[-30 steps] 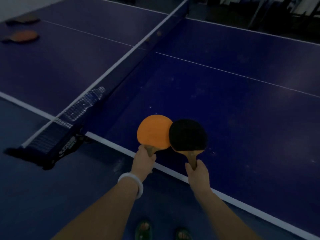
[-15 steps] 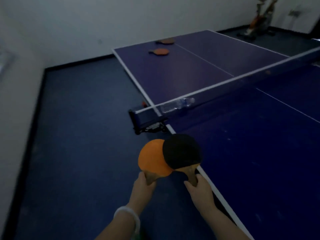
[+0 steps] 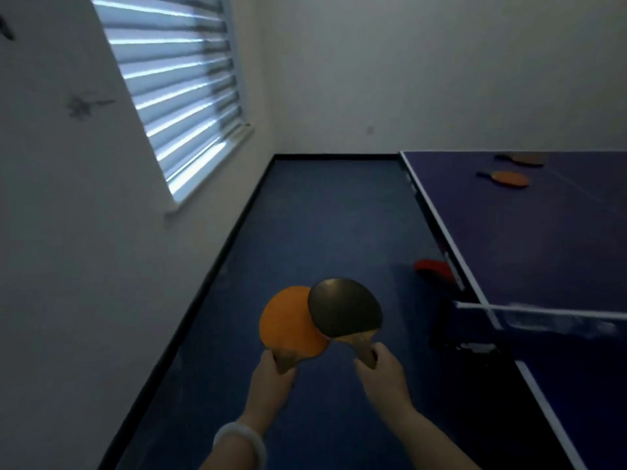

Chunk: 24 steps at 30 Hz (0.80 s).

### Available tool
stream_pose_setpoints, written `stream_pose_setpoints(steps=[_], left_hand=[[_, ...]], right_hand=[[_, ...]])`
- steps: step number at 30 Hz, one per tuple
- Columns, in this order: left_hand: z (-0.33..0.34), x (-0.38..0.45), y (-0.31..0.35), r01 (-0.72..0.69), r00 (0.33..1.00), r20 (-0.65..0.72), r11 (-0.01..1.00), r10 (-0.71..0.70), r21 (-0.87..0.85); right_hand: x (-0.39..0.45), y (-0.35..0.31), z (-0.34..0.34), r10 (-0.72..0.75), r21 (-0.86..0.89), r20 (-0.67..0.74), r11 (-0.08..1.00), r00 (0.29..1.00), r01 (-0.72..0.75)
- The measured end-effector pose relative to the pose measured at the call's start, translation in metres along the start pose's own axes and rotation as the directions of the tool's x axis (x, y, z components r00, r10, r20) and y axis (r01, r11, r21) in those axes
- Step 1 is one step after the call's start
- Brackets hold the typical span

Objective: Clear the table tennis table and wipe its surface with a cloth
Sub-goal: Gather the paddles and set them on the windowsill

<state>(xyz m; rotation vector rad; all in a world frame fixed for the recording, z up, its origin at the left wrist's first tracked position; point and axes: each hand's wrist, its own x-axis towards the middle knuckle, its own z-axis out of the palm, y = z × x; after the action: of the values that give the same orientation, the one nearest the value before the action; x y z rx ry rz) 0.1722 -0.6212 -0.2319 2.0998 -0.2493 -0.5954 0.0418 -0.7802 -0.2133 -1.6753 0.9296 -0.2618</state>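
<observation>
Left hand [image 3: 271, 378] grips orange bat [image 3: 288, 323], right hand [image 3: 380, 371] grips black bat [image 3: 342, 307], both held over floor off worktop [image 3: 543, 239]; 2 bats [image 3: 510, 179] + bottle [image 3: 559, 323] left, wiping not begun

Orange-faced paddle [image 3: 288, 323]; black-faced paddle [image 3: 344, 308], both with brown wooden handles. Table [image 3: 543, 239] dark blue, white edge lines. Two orange paddles [image 3: 510, 179] on it. Floor [image 3: 322, 232] dark blue. Red object [image 3: 434, 269] beneath table edge. White bracelet [image 3: 242, 435]. White-slatted blind [image 3: 176, 86]

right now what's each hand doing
left hand: grips the orange paddle by its handle
right hand: grips the black paddle by its handle
</observation>
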Motion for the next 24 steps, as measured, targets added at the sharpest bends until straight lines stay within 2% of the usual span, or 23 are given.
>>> stream_pose_setpoints(steps=[4, 9, 17, 24], left_hand=[[-0.053, 0.059, 0.004, -0.036, 0.997, -0.075, 0.995, 0.03, -0.088], [-0.086, 0.128, 0.015, -0.004, 0.994, -0.113, 0.992, -0.011, -0.126], [-0.073, 0.25, 0.053, 0.041, 0.986, -0.156, 0.989, -0.064, -0.144], [-0.059, 0.359, 0.112, 0.076, 0.966, -0.229, 0.979, -0.12, -0.19]], right_hand=[[0.058, -0.047, 0.051, -0.082, -0.014, 0.025, 0.996, 0.996, 0.082], [0.122, -0.084, 0.089, -0.13, -0.05, 0.059, 0.99, 0.99, 0.133], [0.261, -0.115, 0.111, -0.179, -0.051, 0.161, 0.981, 0.971, 0.189], [0.404, -0.154, 0.104, -0.198, -0.039, 0.271, 0.975, 0.942, 0.217]])
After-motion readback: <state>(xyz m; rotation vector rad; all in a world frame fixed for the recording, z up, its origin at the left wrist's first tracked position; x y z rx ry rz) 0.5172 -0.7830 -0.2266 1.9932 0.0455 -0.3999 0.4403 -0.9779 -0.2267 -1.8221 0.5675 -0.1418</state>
